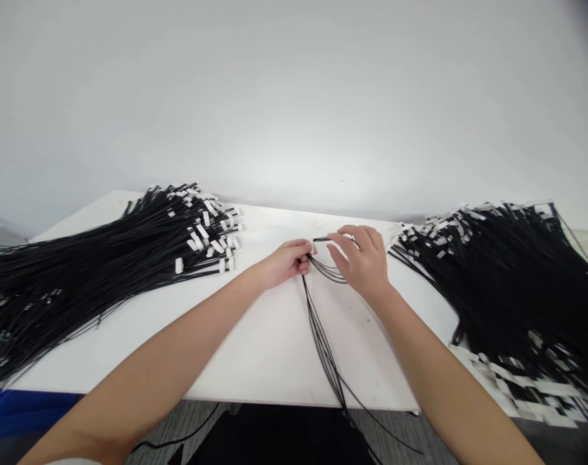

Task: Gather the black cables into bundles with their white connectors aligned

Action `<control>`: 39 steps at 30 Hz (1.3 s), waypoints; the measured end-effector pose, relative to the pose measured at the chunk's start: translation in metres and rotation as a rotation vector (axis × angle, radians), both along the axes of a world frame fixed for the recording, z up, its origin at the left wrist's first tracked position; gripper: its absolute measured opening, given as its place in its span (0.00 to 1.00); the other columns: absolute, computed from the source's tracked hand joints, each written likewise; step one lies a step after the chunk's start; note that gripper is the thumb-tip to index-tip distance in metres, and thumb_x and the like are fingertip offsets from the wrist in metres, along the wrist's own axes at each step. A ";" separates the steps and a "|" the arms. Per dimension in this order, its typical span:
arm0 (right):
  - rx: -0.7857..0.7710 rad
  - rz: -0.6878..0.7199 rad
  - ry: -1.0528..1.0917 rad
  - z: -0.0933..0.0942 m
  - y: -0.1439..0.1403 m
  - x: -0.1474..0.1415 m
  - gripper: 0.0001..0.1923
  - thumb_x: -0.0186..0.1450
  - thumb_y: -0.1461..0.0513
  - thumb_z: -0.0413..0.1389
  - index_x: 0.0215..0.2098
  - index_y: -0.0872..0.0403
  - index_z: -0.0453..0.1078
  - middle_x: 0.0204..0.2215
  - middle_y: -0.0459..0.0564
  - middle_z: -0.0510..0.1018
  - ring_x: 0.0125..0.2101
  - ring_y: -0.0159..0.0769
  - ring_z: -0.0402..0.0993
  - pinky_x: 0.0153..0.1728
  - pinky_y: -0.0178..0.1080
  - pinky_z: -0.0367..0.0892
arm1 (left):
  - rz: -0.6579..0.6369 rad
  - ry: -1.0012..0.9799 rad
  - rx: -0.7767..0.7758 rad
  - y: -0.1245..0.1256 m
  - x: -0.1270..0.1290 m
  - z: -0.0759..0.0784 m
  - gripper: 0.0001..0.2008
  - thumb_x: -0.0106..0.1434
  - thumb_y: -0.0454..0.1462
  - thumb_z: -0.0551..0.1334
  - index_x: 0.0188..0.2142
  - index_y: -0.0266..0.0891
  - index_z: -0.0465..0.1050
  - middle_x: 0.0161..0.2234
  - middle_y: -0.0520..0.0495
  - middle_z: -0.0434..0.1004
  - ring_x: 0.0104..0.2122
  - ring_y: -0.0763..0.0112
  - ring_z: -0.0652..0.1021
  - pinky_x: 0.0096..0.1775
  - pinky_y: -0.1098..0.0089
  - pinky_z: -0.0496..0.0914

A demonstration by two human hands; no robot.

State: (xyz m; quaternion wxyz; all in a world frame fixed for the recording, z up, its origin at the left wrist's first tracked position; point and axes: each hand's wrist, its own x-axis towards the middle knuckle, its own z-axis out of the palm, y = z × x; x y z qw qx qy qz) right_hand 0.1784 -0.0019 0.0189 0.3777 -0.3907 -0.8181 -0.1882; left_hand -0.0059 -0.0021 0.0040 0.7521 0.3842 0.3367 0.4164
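Item under handling: a small bundle of thin black cables [323, 336], lying at the middle of the white table [274, 349]. Its far end is gathered between the two hands; the strands run toward the near edge and hang over it, out of view below.

Left hand [286, 261]: fingers closed together around the gathered strands just short of their far end, pinching them tight. Right hand [364, 258]: thumb and forefinger are closed on the cable tips just beyond the left hand's grip, the other fingers loosely curled above. A few strands bow out in a slack loop between the two hands, under the right palm.

Judgement on step: the bundle appears to be at the collecting and evening-up stage, ends being brought level. The next move would call for a firm left-hand hold while the right draws the bowed strands straight; a loose pinch would likely let single cables slip.

Surroundings: a large heap of like black cables with white tags [104, 265] lies to the left, tagged ends pointing toward the centre. A second heap [506, 284] lies to the right, well apart from the hands, with white tags at both its far and near ends. A plain pale wall stands beyond.
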 end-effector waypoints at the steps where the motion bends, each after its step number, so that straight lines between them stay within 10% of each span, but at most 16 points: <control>1: 0.043 0.005 0.001 0.001 -0.001 0.000 0.08 0.63 0.61 0.50 0.39 0.49 0.69 0.37 0.51 0.73 0.39 0.37 0.64 0.40 0.39 0.56 | 0.023 -0.004 -0.012 0.001 0.000 -0.001 0.06 0.55 0.36 0.60 0.27 0.34 0.68 0.19 0.53 0.57 0.17 0.80 0.64 0.23 0.74 0.61; 8: -0.250 0.206 -0.198 -0.002 -0.014 -0.009 0.11 0.64 0.63 0.46 0.32 0.50 0.70 0.29 0.45 0.74 0.24 0.26 0.64 0.25 0.32 0.53 | 0.125 -0.044 -0.045 0.002 0.002 -0.001 0.06 0.55 0.36 0.60 0.26 0.35 0.66 0.21 0.51 0.63 0.21 0.76 0.69 0.30 0.69 0.68; 17: -0.829 0.155 0.056 -0.004 -0.022 -0.026 0.12 0.63 0.57 0.47 0.28 0.52 0.69 0.22 0.44 0.73 0.19 0.27 0.60 0.23 0.32 0.53 | 0.219 -0.140 -0.034 0.001 0.006 -0.003 0.07 0.54 0.34 0.61 0.24 0.34 0.65 0.21 0.51 0.63 0.22 0.76 0.68 0.32 0.69 0.68; 29: -1.073 0.197 0.317 -0.010 -0.024 -0.032 0.10 0.60 0.58 0.47 0.24 0.52 0.66 0.21 0.43 0.71 0.20 0.28 0.61 0.22 0.32 0.56 | 0.170 -0.190 -0.020 -0.002 0.007 0.001 0.06 0.55 0.35 0.61 0.26 0.34 0.65 0.26 0.49 0.66 0.27 0.76 0.70 0.34 0.72 0.67; 36: -0.937 0.080 0.317 -0.009 -0.026 -0.035 0.10 0.60 0.58 0.47 0.24 0.53 0.64 0.21 0.43 0.70 0.19 0.27 0.60 0.22 0.32 0.54 | 0.178 -0.195 0.005 -0.001 0.007 0.000 0.06 0.55 0.35 0.61 0.26 0.34 0.65 0.27 0.49 0.66 0.26 0.75 0.70 0.32 0.72 0.67; 39: -1.142 0.135 0.505 -0.005 -0.025 -0.035 0.10 0.59 0.55 0.49 0.27 0.53 0.64 0.19 0.42 0.68 0.17 0.26 0.59 0.19 0.32 0.53 | 0.158 -0.190 0.027 0.000 0.005 0.000 0.07 0.56 0.36 0.60 0.26 0.34 0.66 0.26 0.49 0.65 0.25 0.75 0.70 0.31 0.71 0.67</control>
